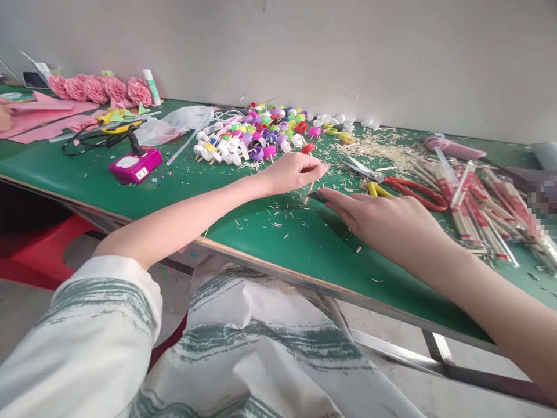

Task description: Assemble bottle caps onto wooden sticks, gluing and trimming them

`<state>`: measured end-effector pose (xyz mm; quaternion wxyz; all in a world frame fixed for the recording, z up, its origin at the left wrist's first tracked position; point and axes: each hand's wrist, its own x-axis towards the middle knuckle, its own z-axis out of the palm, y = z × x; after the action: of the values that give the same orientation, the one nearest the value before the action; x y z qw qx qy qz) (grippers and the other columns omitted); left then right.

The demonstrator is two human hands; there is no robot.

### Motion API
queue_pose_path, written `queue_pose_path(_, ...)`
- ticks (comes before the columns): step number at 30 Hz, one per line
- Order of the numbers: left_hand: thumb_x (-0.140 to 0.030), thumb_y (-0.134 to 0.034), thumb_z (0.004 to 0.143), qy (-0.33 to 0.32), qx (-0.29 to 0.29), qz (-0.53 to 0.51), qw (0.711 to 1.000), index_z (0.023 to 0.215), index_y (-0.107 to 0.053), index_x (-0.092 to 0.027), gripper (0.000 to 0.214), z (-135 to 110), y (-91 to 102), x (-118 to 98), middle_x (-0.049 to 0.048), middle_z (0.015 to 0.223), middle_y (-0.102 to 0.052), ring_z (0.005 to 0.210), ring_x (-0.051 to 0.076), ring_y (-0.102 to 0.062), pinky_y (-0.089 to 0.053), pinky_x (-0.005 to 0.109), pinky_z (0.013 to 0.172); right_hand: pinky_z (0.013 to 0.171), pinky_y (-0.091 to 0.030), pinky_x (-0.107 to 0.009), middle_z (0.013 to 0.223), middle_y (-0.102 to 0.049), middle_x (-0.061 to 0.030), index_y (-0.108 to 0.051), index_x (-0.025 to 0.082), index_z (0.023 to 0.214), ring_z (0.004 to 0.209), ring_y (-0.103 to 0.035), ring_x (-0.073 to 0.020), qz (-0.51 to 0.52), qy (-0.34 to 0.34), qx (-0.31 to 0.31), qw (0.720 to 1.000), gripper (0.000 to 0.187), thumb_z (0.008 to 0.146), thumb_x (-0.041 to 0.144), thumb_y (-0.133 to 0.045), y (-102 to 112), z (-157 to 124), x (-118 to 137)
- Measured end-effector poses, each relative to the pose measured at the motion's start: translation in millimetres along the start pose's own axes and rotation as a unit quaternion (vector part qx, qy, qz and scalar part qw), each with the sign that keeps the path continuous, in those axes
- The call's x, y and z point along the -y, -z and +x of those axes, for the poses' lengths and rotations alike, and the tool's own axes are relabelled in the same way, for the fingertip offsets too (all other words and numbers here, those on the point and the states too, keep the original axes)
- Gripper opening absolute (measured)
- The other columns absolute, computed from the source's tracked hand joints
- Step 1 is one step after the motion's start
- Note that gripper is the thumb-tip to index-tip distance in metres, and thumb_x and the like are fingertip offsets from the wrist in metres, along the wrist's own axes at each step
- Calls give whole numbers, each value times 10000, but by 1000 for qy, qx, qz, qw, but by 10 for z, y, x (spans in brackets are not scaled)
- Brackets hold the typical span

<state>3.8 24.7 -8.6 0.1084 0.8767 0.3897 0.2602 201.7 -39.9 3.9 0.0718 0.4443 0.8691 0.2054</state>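
My left hand [292, 173] pinches a thin wooden stick [308, 192] that has a red bottle cap [308, 148] at its upper end. The stick slants down toward the green tabletop [235, 215]. Closed around a small dark-bladed knife [317, 197], my right hand [378, 215] has the blade at the stick's lower part; the fingers hide the knife's handle. Pale wood shavings [278, 216] lie scattered below both hands. Just beyond my left hand is a heap of colourful bottle caps [261, 130], several with sticks through them.
Scissors [413, 190] with red handles and packs of wooden sticks [483, 203] lie to the right. At left are a magenta power socket [136, 165], a plastic bag [174, 125], pink paper flowers [96, 88] and a glue stick [151, 87]. Another person's hand [4, 116] shows at the left edge.
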Motion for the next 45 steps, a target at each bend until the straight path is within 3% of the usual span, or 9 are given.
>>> queue_pose_path(6, -302, -208, 975, 2, 30, 34, 999, 634, -269, -204, 360, -6, 29, -53, -54, 640, -219, 550, 25, -227, -212, 209, 586, 449, -230, -299, 983, -728, -94, -434, 283, 1444, 662, -656, -259, 7, 19, 1, 1000, 535, 983, 344, -171, -46, 13, -13)
queue_pose_path(15, -324, -216, 978, -15, 15, 11, 1000, 637, -347, -174, 395, -11, 8, -14, -48, 639, -247, 555, 31, -250, -227, 215, 597, 451, -218, -301, 991, -727, -93, -397, 268, 1466, 656, -652, -261, -2, 20, 25, 999, 530, 986, 336, -184, -20, 9, -3)
queue_pose_path(22, -331, -216, 978, -19, 7, 14, 1000, 636, -356, -173, 402, -12, 0, -5, -49, 630, -250, 547, 34, -257, -231, 212, 587, 458, -185, -289, 850, -726, -88, -445, 266, 1431, 591, -625, -228, -4, 30, 12, 999, 491, 986, 316, -241, -1, 4, -6)
queue_pose_path(30, -344, -198, 982, -38, 10, 29, 999, 616, -362, -172, 436, -5, 7, 9, -52, 625, -229, 538, 34, -244, -250, 216, 590, 469, -182, -283, 890, -732, -80, -498, 282, 1394, 580, -609, -204, 9, 44, -13, 999, 511, 995, 387, -198, -80, 14, -23)
queue_pose_path(36, -347, -244, 973, -32, 4, -13, 999, 610, -320, -179, 407, -15, 4, -8, -59, 643, -204, 568, 28, -218, -313, 231, 658, 485, -156, -297, 869, -721, -87, -528, 301, 1367, 563, -585, -191, 18, 1, -66, 998, 542, 995, 379, -142, -103, 8, -48)
queue_pose_path(45, -317, -203, 979, -35, -10, 1, 999, 624, -306, -185, 393, -3, -35, 15, -49, 666, -177, 579, 31, -204, -302, 209, 629, 457, -172, -296, 766, -694, -97, -481, 285, 1391, 511, -576, -223, -13, -13, -12, 1000, 551, 984, 338, -114, 26, -17, 49)
